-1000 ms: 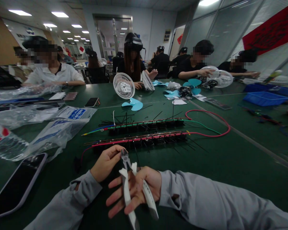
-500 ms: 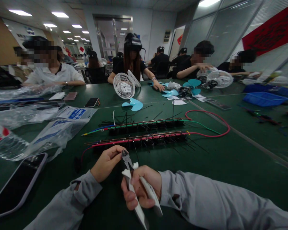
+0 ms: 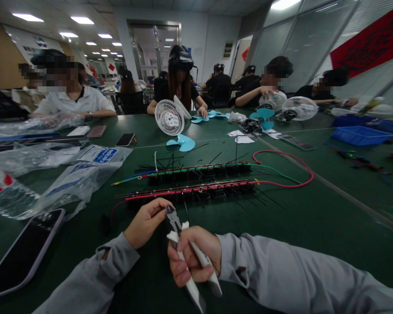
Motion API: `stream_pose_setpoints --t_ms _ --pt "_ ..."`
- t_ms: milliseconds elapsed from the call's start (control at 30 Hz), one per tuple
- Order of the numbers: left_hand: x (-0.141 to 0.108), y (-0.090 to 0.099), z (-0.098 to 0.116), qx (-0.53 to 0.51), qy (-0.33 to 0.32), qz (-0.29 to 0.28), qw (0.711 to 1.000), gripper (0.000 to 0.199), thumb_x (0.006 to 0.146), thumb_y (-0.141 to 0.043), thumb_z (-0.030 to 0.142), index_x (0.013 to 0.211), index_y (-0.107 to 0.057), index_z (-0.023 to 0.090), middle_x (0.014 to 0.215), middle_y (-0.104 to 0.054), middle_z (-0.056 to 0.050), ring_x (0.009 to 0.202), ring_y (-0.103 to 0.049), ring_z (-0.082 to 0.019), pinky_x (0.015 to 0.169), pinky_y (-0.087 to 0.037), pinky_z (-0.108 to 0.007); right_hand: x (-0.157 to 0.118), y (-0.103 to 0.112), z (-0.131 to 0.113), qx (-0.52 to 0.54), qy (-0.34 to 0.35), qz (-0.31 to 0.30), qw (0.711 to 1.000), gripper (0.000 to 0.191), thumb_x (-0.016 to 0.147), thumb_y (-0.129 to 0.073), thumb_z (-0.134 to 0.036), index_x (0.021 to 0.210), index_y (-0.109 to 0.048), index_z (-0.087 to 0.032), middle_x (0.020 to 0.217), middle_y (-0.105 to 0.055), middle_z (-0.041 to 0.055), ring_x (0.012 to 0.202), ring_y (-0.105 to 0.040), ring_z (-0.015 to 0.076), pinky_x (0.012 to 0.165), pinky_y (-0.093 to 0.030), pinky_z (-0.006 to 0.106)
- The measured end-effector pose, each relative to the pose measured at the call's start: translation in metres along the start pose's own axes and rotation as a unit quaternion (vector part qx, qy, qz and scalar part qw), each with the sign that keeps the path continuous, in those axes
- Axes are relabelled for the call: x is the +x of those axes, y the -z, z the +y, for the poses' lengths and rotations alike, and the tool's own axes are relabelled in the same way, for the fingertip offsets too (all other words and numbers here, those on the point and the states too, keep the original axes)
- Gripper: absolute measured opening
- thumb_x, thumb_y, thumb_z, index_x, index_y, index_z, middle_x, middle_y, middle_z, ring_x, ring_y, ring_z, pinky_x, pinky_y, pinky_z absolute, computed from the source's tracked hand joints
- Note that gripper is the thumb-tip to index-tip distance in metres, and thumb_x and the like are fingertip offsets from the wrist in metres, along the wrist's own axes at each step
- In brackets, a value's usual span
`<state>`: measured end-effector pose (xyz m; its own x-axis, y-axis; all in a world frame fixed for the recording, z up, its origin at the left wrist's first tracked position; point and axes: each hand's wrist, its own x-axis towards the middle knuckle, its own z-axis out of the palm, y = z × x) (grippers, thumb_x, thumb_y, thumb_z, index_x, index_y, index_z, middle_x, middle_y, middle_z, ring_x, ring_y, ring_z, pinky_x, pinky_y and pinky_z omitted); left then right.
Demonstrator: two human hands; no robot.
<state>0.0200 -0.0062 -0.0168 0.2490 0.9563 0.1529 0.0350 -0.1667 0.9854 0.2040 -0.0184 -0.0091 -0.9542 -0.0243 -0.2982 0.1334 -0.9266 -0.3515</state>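
Observation:
My right hand [image 3: 194, 257] is wrapped round the white-handled cutting pliers [image 3: 173, 218], their jaws pointing up and away. At the jaw tips, my left hand [image 3: 148, 221] has its thumb and fingers pinched together; what lies between them is too small to make out. Just beyond both hands lies a long black strip with a red wire [image 3: 190, 189], dark cable ties sticking out of it. Behind that one, a second strip with a green wire [image 3: 199, 167] runs roughly parallel. A red cable [image 3: 309, 168] loops out at their right ends.
On the left are a large phone [image 3: 22, 253], a plastic bottle [image 3: 9, 196] and plastic bags [image 3: 85, 170]. A blue fan blade [image 3: 182, 142] and white fan guard [image 3: 169, 117] stand beyond the strips. Blue trays [image 3: 362, 135] sit at right. Several people sit opposite.
My hands and the pliers have barely moved. Across the table, a person's hand has drawn back to the left with blue fan blades, and another person's hand now touches a fan guard.

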Motion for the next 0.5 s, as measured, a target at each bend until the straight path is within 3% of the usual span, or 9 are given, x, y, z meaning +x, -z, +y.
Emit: stream_pose_setpoints --t_ms 267,367,433,500 --pt "-0.001 -0.001 0.0 -0.002 0.003 0.005 1.0 0.021 0.083 -0.059 0.034 0.086 -0.062 0.014 0.087 -0.062 -0.006 0.08 -0.058 -0.017 0.074 -0.047 -0.027 0.001 0.006 0.001 -0.001 0.021 -0.035 0.999 0.013 0.065 -0.044 -0.021 0.076 -0.048 -0.014 0.061 -0.046 0.0045 0.052 -0.05 0.0137 0.025 -0.017 0.01" --pt "0.0 0.001 -0.003 -0.003 0.009 0.011 1.0 0.019 0.083 -0.06 0.032 0.087 -0.062 0.014 0.087 -0.063 -0.005 0.081 -0.058 -0.018 0.075 -0.047 -0.028 0.005 0.013 0.003 -0.024 0.065 -0.058 0.996 0.025 0.062 -0.045 -0.02 0.084 -0.053 -0.009 0.07 -0.057 0.0112 0.064 -0.06 0.0208 0.028 -0.031 0.015" --pt "0.0 0.002 -0.006 -0.004 0.012 0.014 1.0 0.017 0.083 -0.06 0.031 0.088 -0.062 0.015 0.087 -0.063 -0.005 0.081 -0.059 -0.017 0.076 -0.047 -0.028 0.007 0.015 0.003 -0.045 0.069 -0.069 0.994 0.04 0.059 -0.045 -0.018 0.095 -0.055 -0.005 0.087 -0.062 0.0173 0.079 -0.064 0.0261 0.04 -0.045 0.021" --pt "0.0 0.002 -0.008 -0.005 0.014 0.016 1.0 0.016 0.084 -0.059 0.03 0.089 -0.062 0.015 0.086 -0.063 -0.004 0.081 -0.059 -0.017 0.076 -0.047 -0.027 0.007 0.013 0.004 -0.046 0.068 -0.065 0.994 0.054 0.057 -0.044 -0.016 0.108 -0.052 -0.005 0.101 -0.061 0.0187 0.094 -0.062 0.0284 0.057 -0.051 0.025"
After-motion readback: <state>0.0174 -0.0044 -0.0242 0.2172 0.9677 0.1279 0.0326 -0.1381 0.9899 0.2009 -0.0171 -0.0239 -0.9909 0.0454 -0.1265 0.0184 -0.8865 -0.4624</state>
